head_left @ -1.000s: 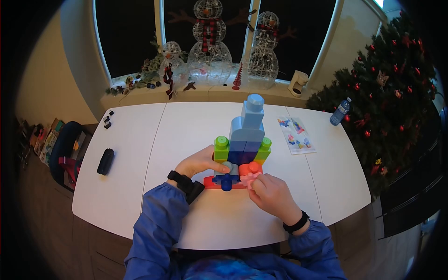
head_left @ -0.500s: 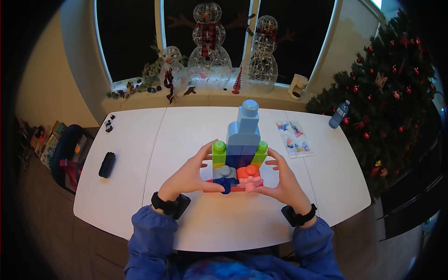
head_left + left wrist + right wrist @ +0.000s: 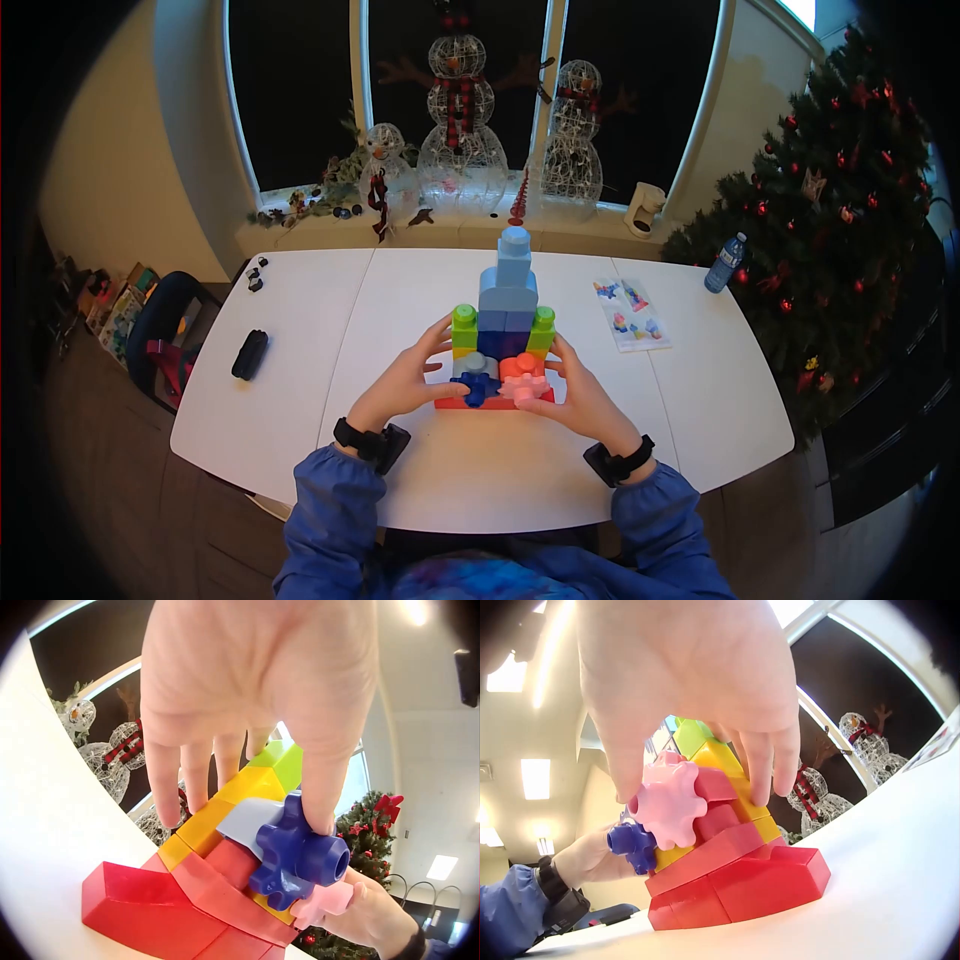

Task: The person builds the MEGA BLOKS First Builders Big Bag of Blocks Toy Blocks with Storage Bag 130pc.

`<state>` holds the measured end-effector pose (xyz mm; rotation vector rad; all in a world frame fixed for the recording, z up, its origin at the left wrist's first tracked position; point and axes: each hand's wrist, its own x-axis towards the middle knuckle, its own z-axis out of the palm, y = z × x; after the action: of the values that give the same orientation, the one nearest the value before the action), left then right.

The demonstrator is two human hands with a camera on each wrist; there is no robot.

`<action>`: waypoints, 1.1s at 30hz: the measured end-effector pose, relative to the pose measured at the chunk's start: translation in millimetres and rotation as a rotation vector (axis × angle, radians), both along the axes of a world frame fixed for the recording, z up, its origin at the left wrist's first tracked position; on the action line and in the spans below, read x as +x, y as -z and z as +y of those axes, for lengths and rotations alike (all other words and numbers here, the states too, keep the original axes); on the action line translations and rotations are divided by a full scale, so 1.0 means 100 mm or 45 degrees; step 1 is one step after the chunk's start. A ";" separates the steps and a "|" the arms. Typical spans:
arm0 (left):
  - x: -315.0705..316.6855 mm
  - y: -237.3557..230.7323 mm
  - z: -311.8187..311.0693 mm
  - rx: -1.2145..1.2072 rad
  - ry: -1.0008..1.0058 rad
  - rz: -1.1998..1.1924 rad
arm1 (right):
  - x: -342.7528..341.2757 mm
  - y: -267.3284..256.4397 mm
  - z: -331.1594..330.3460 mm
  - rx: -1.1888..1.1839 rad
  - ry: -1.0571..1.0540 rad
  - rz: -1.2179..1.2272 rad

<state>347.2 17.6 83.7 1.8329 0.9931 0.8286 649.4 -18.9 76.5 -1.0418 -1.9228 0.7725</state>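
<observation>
A tower of toy building blocks point(image 3: 508, 298) stands upright on the white table point(image 3: 400, 470), light blue at the top, with green and yellow side columns and a red base point(image 3: 157, 904). On its front sit a dark blue gear point(image 3: 289, 855) and a pink gear point(image 3: 671, 802). My left hand point(image 3: 400, 380) holds the tower's left side, its thumb against the dark blue gear and its fingers along the yellow blocks. Opposite, my right hand point(image 3: 588, 405) spans the right side, thumb at the pink gear, fingers by the yellow blocks. The tower's back is hidden.
A printed picture sheet point(image 3: 632, 335) lies right of the tower, and a water bottle point(image 3: 725, 265) stands at the far right corner. On the left are a black case point(image 3: 250, 355) and small black items point(image 3: 256, 275). Wire snowmen point(image 3: 462, 150) line the windowsill.
My right hand has let go of the pink gear, and my left has left the grey piece. Both hands moved to the tower's sides, then closer in against it. The head view tipped upward.
</observation>
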 end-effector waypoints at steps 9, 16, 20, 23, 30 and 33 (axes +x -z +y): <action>-1.10 -0.30 -1.17 0.885 -0.960 -0.478 | 1.16 -0.66 -1.17 0.616 0.805 0.406; -2.01 -0.42 -2.16 1.163 -1.879 -0.393 | 1.90 -0.71 -2.24 1.114 1.721 0.409; -1.91 -0.58 -2.34 1.330 -2.027 -0.262 | 2.02 -0.78 -2.52 1.310 1.894 0.416; -1.89 -0.56 -2.34 1.354 -1.988 -0.242 | 2.05 -0.78 -2.58 1.338 1.792 0.489; -1.92 -0.49 -2.29 1.373 -1.913 -0.213 | 2.01 -0.75 -2.49 1.325 1.769 0.442; -1.90 -0.50 -2.31 1.367 -1.932 -0.220 | 2.00 -0.74 -2.45 1.311 1.778 0.413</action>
<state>156.8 -213.9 134.0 1.3535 2.0371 2.7591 849.4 -264.3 150.4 -1.1047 -0.6860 -0.7348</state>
